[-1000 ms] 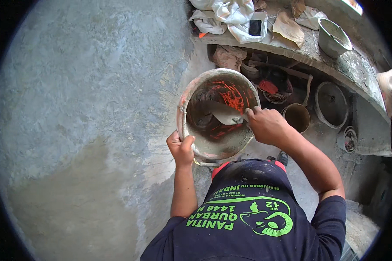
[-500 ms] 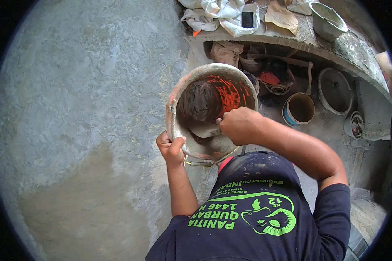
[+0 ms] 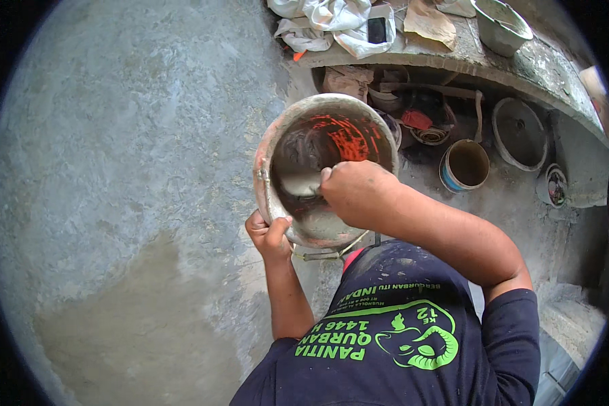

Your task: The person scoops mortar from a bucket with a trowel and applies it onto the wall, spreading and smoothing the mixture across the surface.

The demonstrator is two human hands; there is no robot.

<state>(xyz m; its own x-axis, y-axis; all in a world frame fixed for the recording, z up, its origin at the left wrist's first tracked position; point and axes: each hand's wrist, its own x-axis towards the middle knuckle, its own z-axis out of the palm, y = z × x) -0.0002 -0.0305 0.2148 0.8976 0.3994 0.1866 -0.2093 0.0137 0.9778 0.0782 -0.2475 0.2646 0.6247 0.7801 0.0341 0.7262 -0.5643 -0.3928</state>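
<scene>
A large, mortar-smeared bucket (image 3: pixel 262 193) is tilted so that its mouth faces me, with orange-red marks on its inner wall. My left hand (image 3: pixel 269 232) is closed on its lower left rim, thumb over the edge. Inside the mouth, my right hand (image 3: pixel 358 193) is a fist around a tool whose handle it hides. The tool's pale, flat blade, which looks like a trowel's (image 3: pixel 300 183), points into the bucket. Dark grey wet mortar (image 3: pixel 301 147) lies deeper in, partly blurred. The bucket's wire handle (image 3: pixel 321 256) hangs below the rim, close to my shirt.
A grey plastered wall (image 3: pixel 142 135) with a darker damp patch (image 3: pixel 142 311) fills the left. On a ledge (image 3: pixel 446 53) at the far right lie white sacks (image 3: pixel 331 20), a dark phone (image 3: pixel 377 30) and a grey pail (image 3: pixel 502 28). Beneath stand a small bucket (image 3: pixel 465 166) and a round basin (image 3: pixel 520 134).
My right hand has moved left and slightly deeper into the bucket mouth, carrying the trowel blade left. My left hand keeps its hold on the rim.
</scene>
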